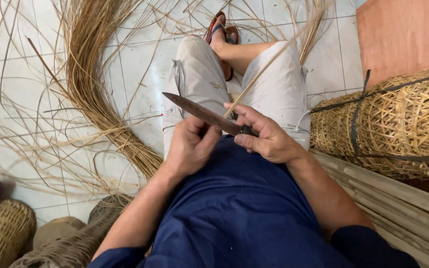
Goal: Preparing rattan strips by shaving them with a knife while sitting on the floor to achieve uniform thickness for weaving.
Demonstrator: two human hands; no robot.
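Note:
My right hand (266, 136) grips the dark handle of a long knife (199, 112), its blade pointing left and slightly up over my lap. A thin pale rattan strip (269, 62) runs from my hands up to the right across my knee. My left hand (190, 146) is closed just under the blade, thumb against it, pinching the near end of the strip. I sit in grey shorts and a blue shirt, with a sandalled foot (222, 34) on the white tiled floor.
A big bundle of rattan strands (93, 84) sweeps across the floor at left, loose strands spread around it. Stacked woven baskets tied with black straps (398, 124) lie at right above split cane lengths (398, 198). More woven baskets (1, 231) sit at bottom left.

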